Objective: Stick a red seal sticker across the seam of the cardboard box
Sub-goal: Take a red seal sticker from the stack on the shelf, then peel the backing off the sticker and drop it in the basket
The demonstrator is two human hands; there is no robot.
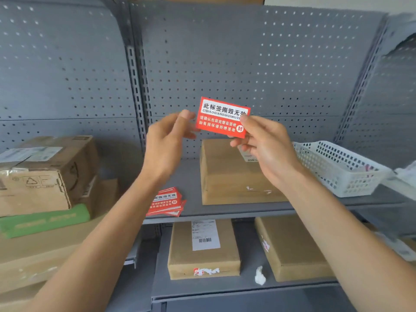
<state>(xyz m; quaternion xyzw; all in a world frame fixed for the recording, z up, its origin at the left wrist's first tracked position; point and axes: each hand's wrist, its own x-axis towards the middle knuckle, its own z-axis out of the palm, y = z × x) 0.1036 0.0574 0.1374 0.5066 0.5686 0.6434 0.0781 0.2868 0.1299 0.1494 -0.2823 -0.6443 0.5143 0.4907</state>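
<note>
Two bare forearms reach up from the bottom edge toward a grey shelf [225, 210] backed by perforated panel. On the lower shelf level lie two flat cardboard parcels, one [203, 248] with a white barcode label and torn red sticker remains on its front edge, the other [292, 246] to its right, with a crumpled white scrap [260, 275] between them. At the left stand a worn carton [45, 174] and a green package [45, 220] on a larger box. A stack of red stickers [166, 202] lies on the shelf, partly hidden behind the left forearm. A white slotted basket [337, 167] sits at the right end of the shelf; something pale lies inside, though the blur leaves it unclear what. The cardboard box [227, 174] rests on the shelf between the stack and the basket, its upper right part covered by the right hand [265, 147]. The red seal sticker [222, 117] is held in the air above the box, clear of it, its printed face toward the camera: red with a white band of black characters and white lines below. The right fingers [247, 120] pinch its right edge; the left hand [166, 143] pinches its left edge between thumb and fingertips.
</note>
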